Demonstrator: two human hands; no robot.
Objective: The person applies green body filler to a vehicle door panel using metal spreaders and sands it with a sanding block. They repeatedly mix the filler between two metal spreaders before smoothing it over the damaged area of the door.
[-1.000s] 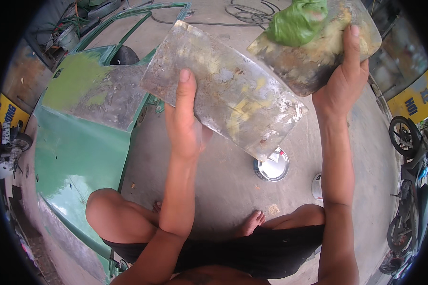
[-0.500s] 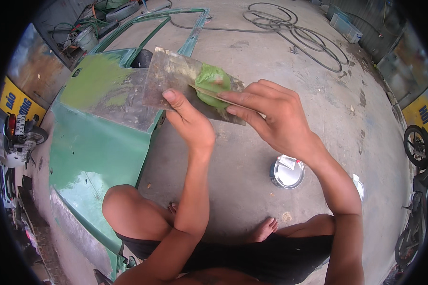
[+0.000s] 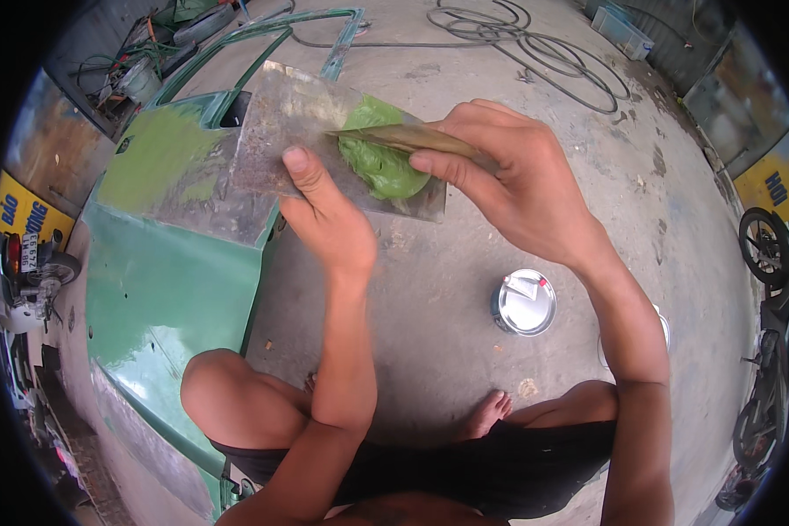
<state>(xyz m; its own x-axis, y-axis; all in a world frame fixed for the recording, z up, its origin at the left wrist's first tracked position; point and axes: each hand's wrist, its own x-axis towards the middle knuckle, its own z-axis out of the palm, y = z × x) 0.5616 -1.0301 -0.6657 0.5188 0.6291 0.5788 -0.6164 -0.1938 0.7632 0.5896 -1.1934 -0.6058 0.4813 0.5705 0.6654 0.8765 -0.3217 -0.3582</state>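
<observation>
My left hand (image 3: pixel 331 223) grips a flat rectangular mixing board (image 3: pixel 280 110) by its near edge, thumb on top, fingers hidden underneath. On the board's right half sits a wet lump of light green putty (image 3: pixel 381 167). Between the thumb and fingers of my right hand (image 3: pixel 526 171) is a thin, brownish putty spreader (image 3: pixel 412 138), its blade lying over the putty. Below and left of the board lies a green car door panel (image 3: pixel 175 272). Its upper part carries a smeared light green patch (image 3: pixel 153 145) beside bare grey metal.
A round tin (image 3: pixel 524 314) stands on the concrete floor, a small tube with a red cap (image 3: pixel 524 284) on its lid. Another pale container (image 3: pixel 662 329) is partly behind my right forearm. A coiled hose (image 3: pixel 535 44) lies far off. Motorbikes (image 3: pixel 767 254) line both sides.
My right hand has turned the spreader so more of its face shows. The putty looks wider on the board. Both hands and the board appear slightly farther left and higher in view.
</observation>
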